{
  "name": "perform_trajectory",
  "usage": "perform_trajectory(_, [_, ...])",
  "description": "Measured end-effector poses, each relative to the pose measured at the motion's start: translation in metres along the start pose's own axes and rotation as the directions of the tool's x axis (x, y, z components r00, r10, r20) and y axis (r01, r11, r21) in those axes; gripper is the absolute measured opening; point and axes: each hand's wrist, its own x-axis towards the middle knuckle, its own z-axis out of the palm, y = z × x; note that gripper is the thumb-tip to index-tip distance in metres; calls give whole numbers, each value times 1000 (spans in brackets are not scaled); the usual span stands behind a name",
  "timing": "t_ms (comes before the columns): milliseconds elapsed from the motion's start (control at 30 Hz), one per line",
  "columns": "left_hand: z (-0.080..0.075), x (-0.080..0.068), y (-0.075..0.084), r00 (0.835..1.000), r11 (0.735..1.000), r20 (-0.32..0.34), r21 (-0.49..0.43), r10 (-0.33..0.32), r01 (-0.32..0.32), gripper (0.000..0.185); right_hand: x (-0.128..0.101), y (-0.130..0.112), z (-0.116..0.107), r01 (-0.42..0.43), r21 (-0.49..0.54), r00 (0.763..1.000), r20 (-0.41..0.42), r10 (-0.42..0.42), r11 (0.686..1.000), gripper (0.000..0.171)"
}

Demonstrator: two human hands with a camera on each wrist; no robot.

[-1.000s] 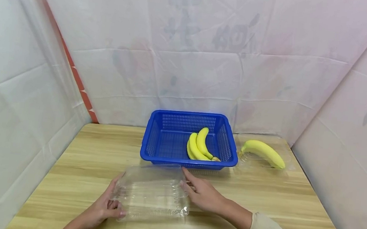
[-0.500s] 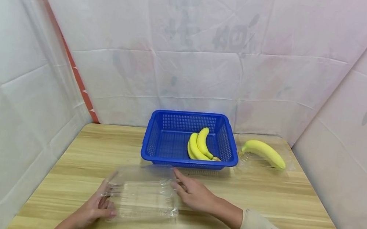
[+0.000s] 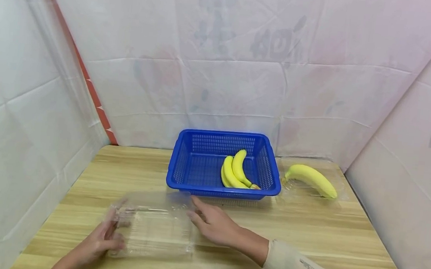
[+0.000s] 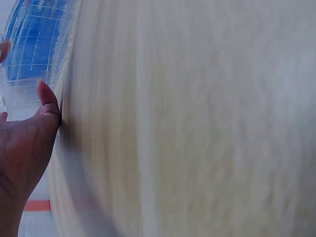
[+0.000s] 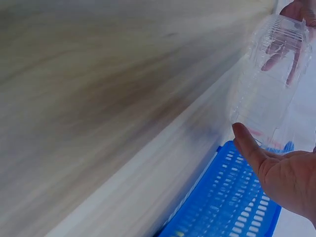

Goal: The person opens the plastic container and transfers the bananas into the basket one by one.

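Observation:
A clear plastic box point(image 3: 159, 228) is held between both hands in front of the blue basket, low over the wooden table. My left hand point(image 3: 98, 240) grips its left side, blurred, with the thumb at the near side. At its right side my right hand point(image 3: 216, 223) holds the edge near the far corner. The left wrist view shows the left thumb point(image 4: 47, 98) against the box point(image 4: 59, 54). In the right wrist view the right hand point(image 5: 286, 173) is at one end of the box point(image 5: 266, 94); its fingers are partly hidden.
Behind the box stands a blue plastic basket point(image 3: 200, 187) with several yellow bananas point(image 3: 233, 173) at its right. Farther right, a single banana point(image 3: 312, 180) lies in another clear plastic container point(image 3: 340, 192). White cloth walls point(image 3: 231, 88) enclose the wooden table point(image 3: 306, 243) at the back and sides.
Both hands have moved to the left together, carrying the clear plastic box with them. The basket and the bananas have stayed where they were.

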Motion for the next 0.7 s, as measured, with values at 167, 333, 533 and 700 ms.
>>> perform_trajectory(167, [-15, -5, -1, 998, 996, -32, 69, 53, -51, 111, 16, -13, 9, -8, 7, 1000, -27, 8, 1000, 65])
perform_trajectory(333, [-34, -10, -2, 996, 987, -74, 154, 50, -39, 109, 33, -26, 25, -21, 42, 996, -90, 25, 999, 62])
perform_trajectory(533, [-52, -18, -1, 991, 973, -128, 233, 40, -9, 103, 49, -42, 47, -35, 115, 985, -167, 54, 993, 60])
perform_trajectory(700, [-66, -24, 0, 986, 956, -163, 292, 35, 14, 104, 63, -60, 67, -101, 257, 967, -202, 156, 961, 71])
